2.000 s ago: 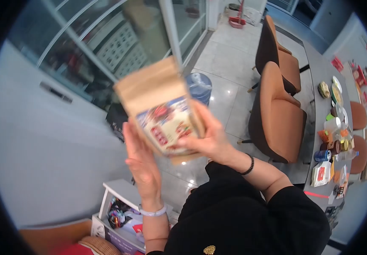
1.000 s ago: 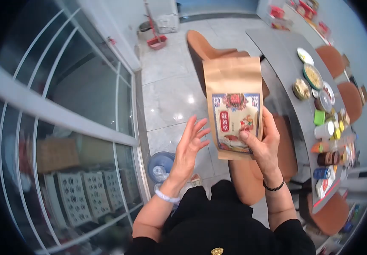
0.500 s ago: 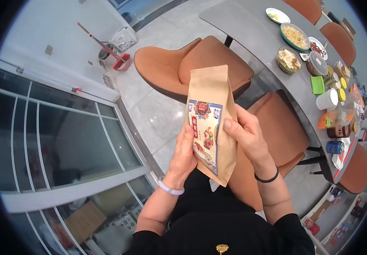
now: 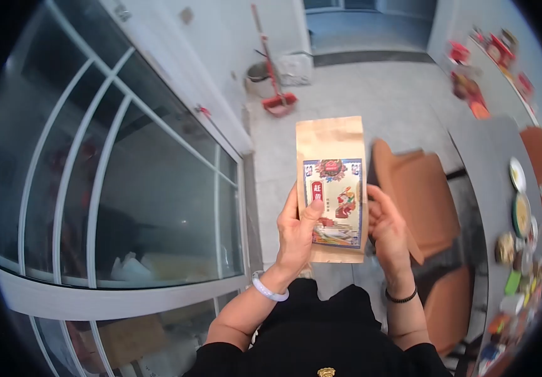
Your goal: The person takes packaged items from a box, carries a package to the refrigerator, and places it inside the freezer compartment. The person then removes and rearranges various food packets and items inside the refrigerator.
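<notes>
An upright brown paper bag (image 4: 330,141) is in front of me, its printed label facing me with red, blue and cream artwork. My left hand (image 4: 299,229) grips the bag's lower left side, thumb pressed on the label and fingers behind. At the bag's right edge is my right hand (image 4: 387,229), its fingers loosely bent and apart. Its thumb no longer lies on the bag's front; whether the fingertips touch the edge is hard to see.
A glass-paned door (image 4: 164,220) stands on the left. Ahead, a red broom and dustpan (image 4: 280,104) lean by a bucket (image 4: 259,78). Brown chairs (image 4: 418,195) and a grey table (image 4: 494,147) with plates, jars and food are at right.
My view has swung left, so the table now sits farther right. The bag has turned to face me more squarely. My right hand has loosened from its front and shifted to its edge.
</notes>
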Available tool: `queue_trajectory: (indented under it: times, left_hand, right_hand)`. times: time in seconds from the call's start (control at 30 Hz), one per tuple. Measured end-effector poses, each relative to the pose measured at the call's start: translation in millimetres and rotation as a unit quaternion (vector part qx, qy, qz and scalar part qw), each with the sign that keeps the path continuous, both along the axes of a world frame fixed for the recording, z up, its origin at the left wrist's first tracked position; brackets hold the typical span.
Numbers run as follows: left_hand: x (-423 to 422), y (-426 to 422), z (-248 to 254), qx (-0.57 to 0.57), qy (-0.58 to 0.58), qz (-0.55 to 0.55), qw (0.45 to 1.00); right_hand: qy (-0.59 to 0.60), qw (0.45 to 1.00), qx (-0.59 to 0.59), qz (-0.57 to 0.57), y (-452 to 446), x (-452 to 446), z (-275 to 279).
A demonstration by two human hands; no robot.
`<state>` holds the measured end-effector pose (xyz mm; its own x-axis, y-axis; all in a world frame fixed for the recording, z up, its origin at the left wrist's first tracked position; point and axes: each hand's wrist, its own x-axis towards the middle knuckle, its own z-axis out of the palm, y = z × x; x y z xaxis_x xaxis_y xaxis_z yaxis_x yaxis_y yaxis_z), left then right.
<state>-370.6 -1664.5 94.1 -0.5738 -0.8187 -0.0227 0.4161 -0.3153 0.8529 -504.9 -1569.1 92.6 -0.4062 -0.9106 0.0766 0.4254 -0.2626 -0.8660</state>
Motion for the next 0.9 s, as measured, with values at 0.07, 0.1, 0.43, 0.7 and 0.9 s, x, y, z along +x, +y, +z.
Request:
queue_trajectory:
  times: [0.07, 0.1, 0.43, 0.7, 0.9]
  left_hand:
    - [-11.1, -2.4, 3.9, -0.034, -0.006, 0.063, 0.997]
    - [5.5, -47.1, -1.8, -0.066, -0.05, 0.088, 0.993]
    - [-1.4, -188.9, 5.1, -0.145, -0.164, 0.171, 0.961]
    - [60.5, -358.4, -23.5, -0.047, -0.248, 0.342, 0.905]
    - [84.6, -483.7, -57.3, -0.1, -0.31, 0.413, 0.851]
  right_hand:
    - [0.105, 0.992, 0.057, 0.041, -13.9, 1.7, 2.6]
    - [0.149, 0.984, 0.092, 0.017, -68.3, 18.4, -7.4]
    - [-0.077, 0.993, -0.076, 0.042, -229.4, -70.3, 17.3]
    - [-0.005, 0.992, 0.091, 0.09, -382.5, -109.6, -39.4]
    - [-0.034, 0.983, 0.096, 0.152, -433.8, -127.9, -53.7]
